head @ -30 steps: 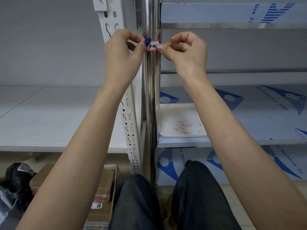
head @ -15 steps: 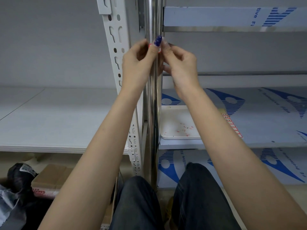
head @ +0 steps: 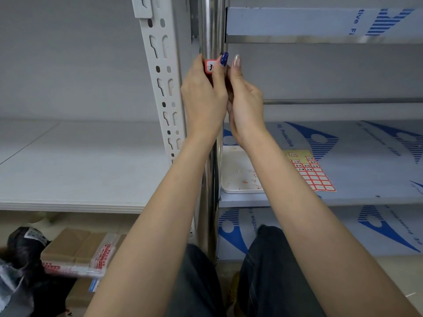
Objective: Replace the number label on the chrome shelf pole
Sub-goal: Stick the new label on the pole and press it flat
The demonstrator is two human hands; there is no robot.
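Pinching label (head: 210, 66) on pole (head: 211, 30), left hand (head: 203, 99)

My forearms reach up, wrists nearly touching. My left hand (head: 203, 99) wraps round the chrome pole (head: 210, 30). My right hand (head: 246, 106) points its thumb straight up.

Two hands — left hand (head: 203, 104), right hand (head: 246, 106). One pole (head: 211, 26). One label (head: 210, 66) on it. One slotted upright (head: 160, 72). One tray (head: 238, 177). One sheet (head: 312, 173) of stickers — sticker count too small to tell.
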